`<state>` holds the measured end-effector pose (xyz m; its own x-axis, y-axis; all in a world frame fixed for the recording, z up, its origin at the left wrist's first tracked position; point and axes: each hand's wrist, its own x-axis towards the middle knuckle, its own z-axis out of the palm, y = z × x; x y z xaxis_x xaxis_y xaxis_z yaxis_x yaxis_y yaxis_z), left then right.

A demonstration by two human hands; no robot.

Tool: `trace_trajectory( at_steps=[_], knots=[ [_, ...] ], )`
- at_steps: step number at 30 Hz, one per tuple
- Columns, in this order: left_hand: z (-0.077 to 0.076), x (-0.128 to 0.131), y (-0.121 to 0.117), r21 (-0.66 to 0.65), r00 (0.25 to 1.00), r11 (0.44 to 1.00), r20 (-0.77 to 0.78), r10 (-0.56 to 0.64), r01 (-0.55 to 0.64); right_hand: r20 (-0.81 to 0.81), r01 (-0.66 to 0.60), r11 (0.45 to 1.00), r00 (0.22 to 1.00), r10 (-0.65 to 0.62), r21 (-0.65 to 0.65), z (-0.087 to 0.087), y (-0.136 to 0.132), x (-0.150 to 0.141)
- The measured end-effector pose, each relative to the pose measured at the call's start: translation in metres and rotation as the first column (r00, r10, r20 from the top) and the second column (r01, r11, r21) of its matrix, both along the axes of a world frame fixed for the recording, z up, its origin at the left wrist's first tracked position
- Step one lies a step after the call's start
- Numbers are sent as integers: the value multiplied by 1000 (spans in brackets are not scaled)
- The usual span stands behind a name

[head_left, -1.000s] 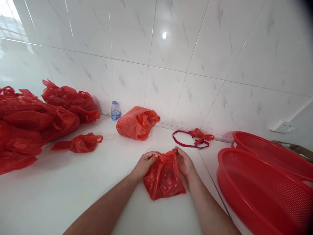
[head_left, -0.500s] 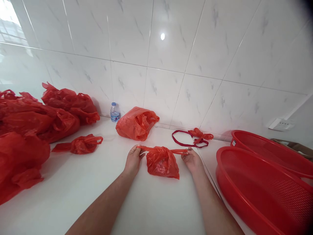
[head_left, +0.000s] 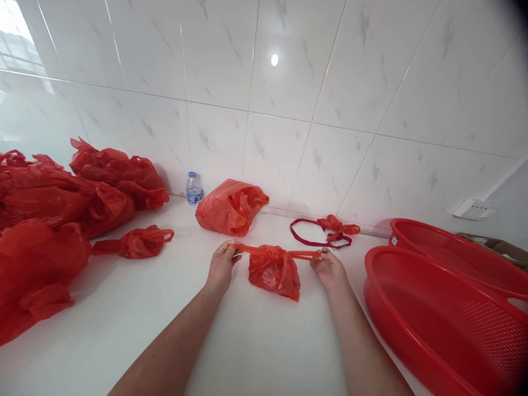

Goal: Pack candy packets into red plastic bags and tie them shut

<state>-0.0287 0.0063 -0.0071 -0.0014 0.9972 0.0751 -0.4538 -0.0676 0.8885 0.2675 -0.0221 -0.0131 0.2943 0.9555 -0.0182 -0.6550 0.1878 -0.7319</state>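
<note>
A small red plastic bag (head_left: 274, 270) lies on the white counter (head_left: 173, 324) between my hands, bunched and knotted at its top. My left hand (head_left: 221, 264) pinches the bag's left handle, and my right hand (head_left: 329, 268) pinches the right one. Both handles are stretched out taut and level, away from the knot. Each hand is closed on its handle.
A heap of filled red bags (head_left: 53, 220) fills the left side, with one tied bag (head_left: 138, 243) in front. Behind stand a small water bottle (head_left: 193, 188), a larger red bag (head_left: 231, 207) and red strips (head_left: 325, 231). Two red perforated baskets (head_left: 445, 319) sit right.
A second ago my hands were together at the bag's top. They have since drawn apart sideways, pulling the two handles tight. The bag has shrunk into a tighter bundle.
</note>
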Motion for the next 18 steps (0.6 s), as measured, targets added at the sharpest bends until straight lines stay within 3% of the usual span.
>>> trace_trajectory(
  at_steps=[6, 10, 12, 14, 16, 18],
  knots=[
    [-8, -3, 4, -28, 1000, 1000, 27, -2, 3, 164, -41, 999, 985, 46, -28, -4, -3, -2],
    [-15, -6, 9, -53, 999, 998, 44, -30, 33, 341, -77, 993, 935, 102, -85, 0, -9, -13],
    [-15, -5, 8, -53, 999, 998, 43, -26, 28, 544, -97, 988, 826, 150, -124, 5, -12, -27],
    [-13, -1, 2, -14, 999, 999, 10, -49, 49, 735, -160, 973, 639, 229, -164, 10, -16, -48],
    [-10, 6, -7, 68, 984, 987, -110, -138, 146, 838, -214, 961, 479, 261, -176, 11, -19, -72],
    [-7, 14, -17, 165, 917, 939, -322, -237, 301, 895, -197, 966, 380, 234, -168, 8, -21, -94]
  ],
)
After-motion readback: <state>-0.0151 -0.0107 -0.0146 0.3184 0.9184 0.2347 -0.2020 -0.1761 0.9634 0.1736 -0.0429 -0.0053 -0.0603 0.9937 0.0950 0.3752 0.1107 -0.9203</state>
